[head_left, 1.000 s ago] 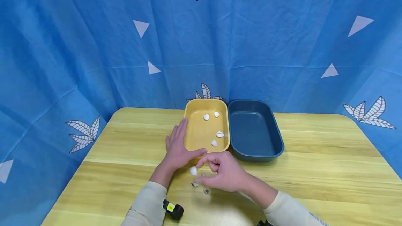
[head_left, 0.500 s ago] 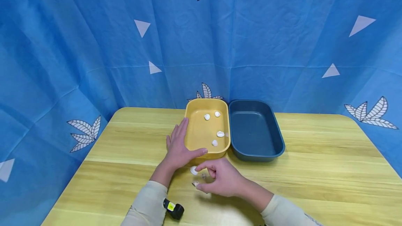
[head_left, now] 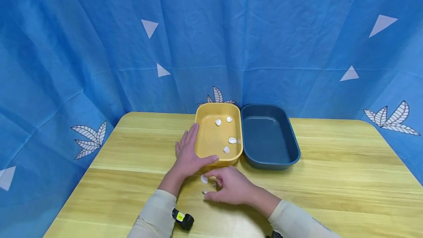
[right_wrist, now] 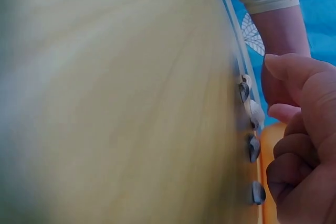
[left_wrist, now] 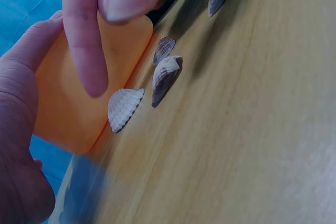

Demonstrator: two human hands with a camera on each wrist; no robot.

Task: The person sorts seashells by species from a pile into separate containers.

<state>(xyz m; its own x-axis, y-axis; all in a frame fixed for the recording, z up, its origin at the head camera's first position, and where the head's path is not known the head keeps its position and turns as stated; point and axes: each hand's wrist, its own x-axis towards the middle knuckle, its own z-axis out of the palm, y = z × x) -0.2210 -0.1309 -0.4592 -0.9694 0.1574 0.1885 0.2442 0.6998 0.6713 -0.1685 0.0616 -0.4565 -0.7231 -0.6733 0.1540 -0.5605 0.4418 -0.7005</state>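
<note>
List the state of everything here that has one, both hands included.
Yellow tray: upright, white shells inside, lying apart
Blue tray: upright, beside the yellow tray
Fan-shaped white shell: lying on the table, outside the yellow tray
Darker shells: lying on the table
Left hand: fingers spread, touching the yellow tray
Right hand: thumb and index finger apart, near the table's shells
Curtain: hanging

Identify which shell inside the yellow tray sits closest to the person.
The frontmost shell, close to the near rim of the yellow tray; the other three shells lie farther back.
</note>
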